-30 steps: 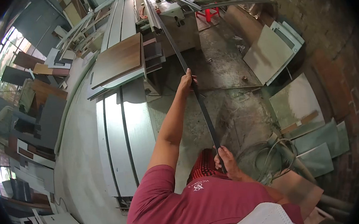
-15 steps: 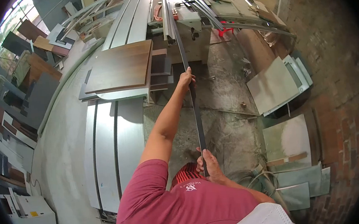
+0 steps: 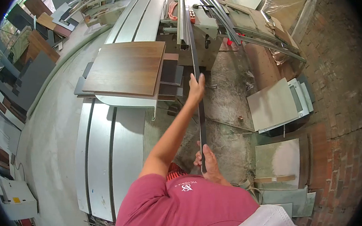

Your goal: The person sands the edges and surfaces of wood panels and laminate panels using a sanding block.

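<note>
A long, narrow dark strip [image 3: 201, 115] runs from the machine table toward my body. My left hand [image 3: 196, 89] is stretched far forward along it, thumb on one side and fingers on the other, loosely around it. Close to my body, my right hand [image 3: 209, 159] grips the near end, its thumb up along the strip. The far part lies beside several long metal profiles [image 3: 182, 17] on the machine. How firmly the left fingers press is hard to see.
Wood-look boards [image 3: 126, 68] are stacked on the sliding metal table [image 3: 97, 158] at left. More profiles [image 3: 217, 12] stick out at the upper right. Panels [image 3: 274, 105] lean at right, with further sheets [image 3: 278, 160] on the floor. A hose [image 3: 64, 64] crosses the floor at left.
My left hand's fingers have spread somewhat around the strip. The strip now stands more upright in view. The camera view has shifted and turned slightly.
</note>
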Demonstrator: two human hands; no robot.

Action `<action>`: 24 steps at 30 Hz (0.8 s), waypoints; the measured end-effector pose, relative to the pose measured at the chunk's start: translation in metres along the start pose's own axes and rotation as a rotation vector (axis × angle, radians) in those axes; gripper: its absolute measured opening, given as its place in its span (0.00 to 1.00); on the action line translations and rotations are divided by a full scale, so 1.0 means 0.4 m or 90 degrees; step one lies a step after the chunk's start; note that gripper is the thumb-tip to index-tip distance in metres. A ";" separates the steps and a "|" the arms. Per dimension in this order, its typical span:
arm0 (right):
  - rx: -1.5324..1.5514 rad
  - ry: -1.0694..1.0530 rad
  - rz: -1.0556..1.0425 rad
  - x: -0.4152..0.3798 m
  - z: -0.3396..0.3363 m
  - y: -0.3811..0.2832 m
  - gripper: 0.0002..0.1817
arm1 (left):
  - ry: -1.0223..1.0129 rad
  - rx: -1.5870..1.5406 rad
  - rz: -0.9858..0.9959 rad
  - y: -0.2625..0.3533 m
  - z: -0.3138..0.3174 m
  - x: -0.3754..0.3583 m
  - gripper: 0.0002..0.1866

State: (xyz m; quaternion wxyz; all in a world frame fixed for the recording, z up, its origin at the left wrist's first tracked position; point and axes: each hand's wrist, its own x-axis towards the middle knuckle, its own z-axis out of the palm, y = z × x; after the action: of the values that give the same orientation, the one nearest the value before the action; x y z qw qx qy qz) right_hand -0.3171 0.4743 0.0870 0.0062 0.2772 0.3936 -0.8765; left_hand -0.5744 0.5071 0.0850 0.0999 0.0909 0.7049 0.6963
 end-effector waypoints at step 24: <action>0.021 -0.071 -0.079 0.423 0.028 -0.125 0.21 | -0.065 0.079 -0.048 -0.049 -0.264 -0.522 0.28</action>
State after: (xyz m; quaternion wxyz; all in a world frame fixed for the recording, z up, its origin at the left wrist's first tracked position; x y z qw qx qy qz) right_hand -0.4771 0.5361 0.0441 -0.0310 0.2030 0.3945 -0.8957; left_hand -0.4014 0.3493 0.0694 0.1559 0.1052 0.7436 0.6416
